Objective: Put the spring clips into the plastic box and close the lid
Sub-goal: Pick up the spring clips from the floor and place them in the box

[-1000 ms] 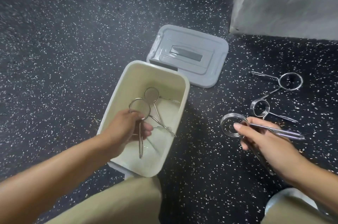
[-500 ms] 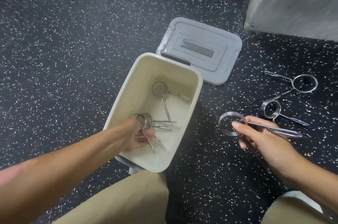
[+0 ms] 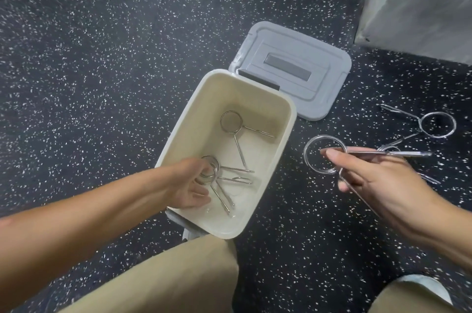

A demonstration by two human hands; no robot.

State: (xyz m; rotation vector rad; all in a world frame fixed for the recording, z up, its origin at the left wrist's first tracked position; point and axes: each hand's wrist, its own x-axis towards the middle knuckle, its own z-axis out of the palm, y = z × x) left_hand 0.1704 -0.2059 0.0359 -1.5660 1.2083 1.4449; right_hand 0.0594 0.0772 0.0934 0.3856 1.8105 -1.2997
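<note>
Loading spring clips into an open plastic box [image 3: 286,118] on speckled dark flooring [image 3: 102,57].
The left hand [image 3: 190,186] is inside the box, fingers loosely curled at a coiled clip [image 3: 209,172]; whether it grips is unclear. The right hand [image 3: 370,174] pinches 1 wire clip [image 3: 323,154] beside the box. 2 clips [image 3: 434,125] lie near on the floor; the grey ribbed lid [image 3: 293,67] rests flat behind. Risk, as judged: thin springy arms may tangle or protrude, blocking the lid.
</note>
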